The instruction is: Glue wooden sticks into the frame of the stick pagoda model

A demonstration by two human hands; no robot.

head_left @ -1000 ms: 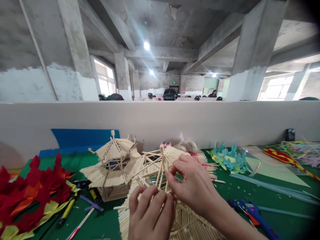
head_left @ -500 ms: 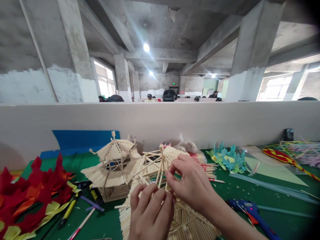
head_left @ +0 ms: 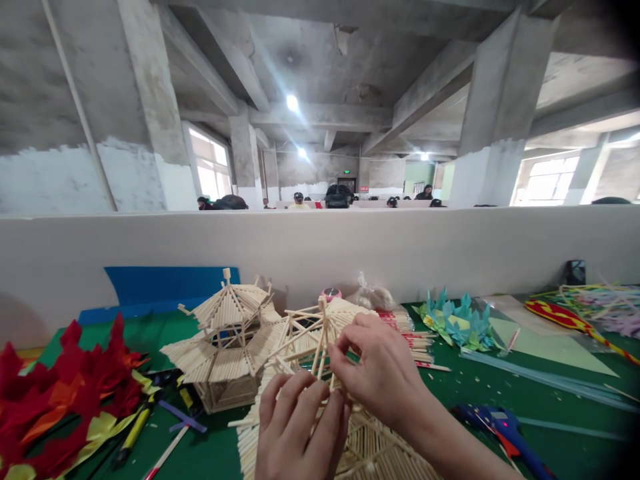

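A roof frame of pale wooden sticks (head_left: 323,333) rises to a small peak on a half-covered stick model (head_left: 250,443) before me. My left hand (head_left: 303,427) is closed at the near side of this frame, fingertips pinching the low end of a thin wooden stick. Just to its right, my right hand (head_left: 383,363) bends over the frame with thumb and forefinger closed on the same slanting stick. My fingers hide most of the contact. Left of the model stands a two-tiered stick pavilion (head_left: 230,347) with a peaked roof.
Red and yellow paper shapes (head_left: 75,393) and a yellow-black cutter (head_left: 133,433) lie left. A blue glue gun (head_left: 500,427) rests near my right forearm. Behind are bundled sticks (head_left: 417,343), a teal paper flower (head_left: 457,320) and a white partition (head_left: 320,247).
The view has tipped slightly upward, so the scene sits a little lower. Both hands keep nearly the same place and grip on the frame.
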